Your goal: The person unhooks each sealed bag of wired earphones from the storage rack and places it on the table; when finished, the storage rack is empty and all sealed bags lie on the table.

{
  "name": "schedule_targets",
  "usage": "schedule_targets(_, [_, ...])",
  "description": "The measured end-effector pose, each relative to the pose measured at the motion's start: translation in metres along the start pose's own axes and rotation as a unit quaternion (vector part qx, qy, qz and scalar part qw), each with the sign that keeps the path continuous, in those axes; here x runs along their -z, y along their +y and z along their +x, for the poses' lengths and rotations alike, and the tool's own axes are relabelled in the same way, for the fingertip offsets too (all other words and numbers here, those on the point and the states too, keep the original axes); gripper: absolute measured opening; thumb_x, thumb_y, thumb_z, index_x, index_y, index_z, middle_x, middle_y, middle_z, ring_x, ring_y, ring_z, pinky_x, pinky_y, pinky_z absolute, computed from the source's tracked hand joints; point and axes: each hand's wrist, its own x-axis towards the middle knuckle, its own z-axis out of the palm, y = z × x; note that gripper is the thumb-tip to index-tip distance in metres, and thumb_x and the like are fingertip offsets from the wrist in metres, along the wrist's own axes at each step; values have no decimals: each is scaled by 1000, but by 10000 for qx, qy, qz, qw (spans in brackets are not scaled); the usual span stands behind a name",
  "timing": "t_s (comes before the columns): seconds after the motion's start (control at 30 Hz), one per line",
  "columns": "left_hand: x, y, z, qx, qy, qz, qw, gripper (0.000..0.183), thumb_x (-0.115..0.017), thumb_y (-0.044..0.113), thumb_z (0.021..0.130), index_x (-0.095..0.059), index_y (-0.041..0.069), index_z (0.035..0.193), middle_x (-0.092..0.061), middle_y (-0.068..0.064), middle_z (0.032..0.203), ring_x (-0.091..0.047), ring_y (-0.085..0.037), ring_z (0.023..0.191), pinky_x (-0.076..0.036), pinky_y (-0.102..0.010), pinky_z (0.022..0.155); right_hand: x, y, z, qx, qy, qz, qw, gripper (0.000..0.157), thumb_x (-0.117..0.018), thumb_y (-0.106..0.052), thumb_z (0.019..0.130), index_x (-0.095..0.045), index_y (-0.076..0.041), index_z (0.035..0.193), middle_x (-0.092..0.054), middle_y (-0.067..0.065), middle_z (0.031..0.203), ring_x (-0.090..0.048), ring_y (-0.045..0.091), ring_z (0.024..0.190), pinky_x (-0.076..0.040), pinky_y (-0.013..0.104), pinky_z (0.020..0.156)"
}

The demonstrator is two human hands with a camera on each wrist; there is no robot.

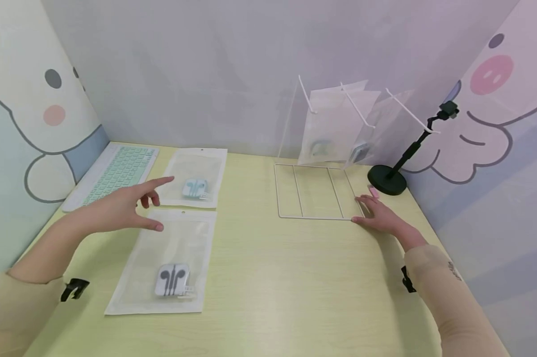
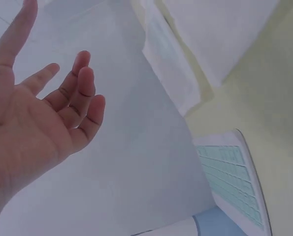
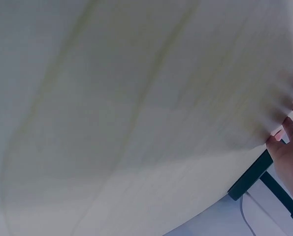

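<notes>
My left hand [image 1: 121, 208] hovers over the left side of the table, thumb and index finger spread, holding nothing; the left wrist view shows its other fingers loosely bent. Beneath and beside it lie two flat zip bags: the near bag [image 1: 185, 243] contains white-cased earphones [image 1: 172, 280], the far bag [image 1: 206, 161] light blue cased earphones [image 1: 195, 189]. My right hand [image 1: 380, 215] rests at the right front corner of a white wire rack [image 1: 315, 218], fingertips and thumb touching its base frame. Bags [image 1: 335, 114] with small cased items hang from the rack's hooks.
A keyboard [image 1: 125, 166] with mint keys lies at the far left against the wall panel. On the right stands a black stand [image 1: 387, 181] with a jointed arm, close behind my right hand. A small pink object [image 1: 374, 192] lies by its base.
</notes>
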Motion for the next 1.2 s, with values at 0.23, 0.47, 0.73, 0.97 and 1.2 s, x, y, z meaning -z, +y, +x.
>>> schedule_targets(0.23, [8, 30, 33, -338, 396, -228, 9984, 95, -77, 48, 72, -27, 27, 149, -55, 0, 114, -49, -18, 105, -43, -39, 84, 0, 0, 1, 4, -29, -15, 10000, 85, -62, -54, 84, -32, -2, 144, -24, 27, 149, -20, 46, 137, -17, 62, 107])
schedule_targets(0.47, [5, 52, 77, -676, 964, -654, 9909, 85, -79, 37, 76, -35, 20, 146, -49, -5, 132, -43, -25, 122, -35, -49, 99, 2, -1, 1, 22, -12, -16, 10000, 84, -63, -52, 85, -33, -1, 144, -25, 28, 149, -21, 46, 137, -17, 61, 108])
schedule_targets(0.73, [-7, 78, 128, -1072, 1514, -959, 9779, 80, -78, 36, 76, -40, 17, 143, -46, -1, 140, -41, -24, 127, -32, -45, 104, 1, 1, 2, -43, -64, 35, 10000, 85, -63, -54, 84, -32, -3, 144, -24, 27, 149, -20, 46, 137, -17, 62, 108])
schedule_targets(0.97, [-20, 99, 173, -963, 1777, -1367, 9698, 79, -78, 37, 77, -39, 17, 143, -46, -2, 141, -41, -24, 128, -35, -43, 103, 1, 0, 1, 38, -11, 40, 10000, 84, -63, -53, 84, -33, -1, 144, -25, 28, 148, -21, 46, 136, -17, 62, 107])
schedule_targets(1.2, [-37, 116, 214, -1059, 2015, -1881, 9554, 74, -78, 30, 77, -43, 16, 141, -49, -3, 137, -44, -24, 126, -35, -38, 104, 3, 0, 2, 4, -55, 55, 10000, 84, -64, -52, 84, -33, -2, 144, -25, 27, 149, -21, 46, 137, -17, 62, 108])
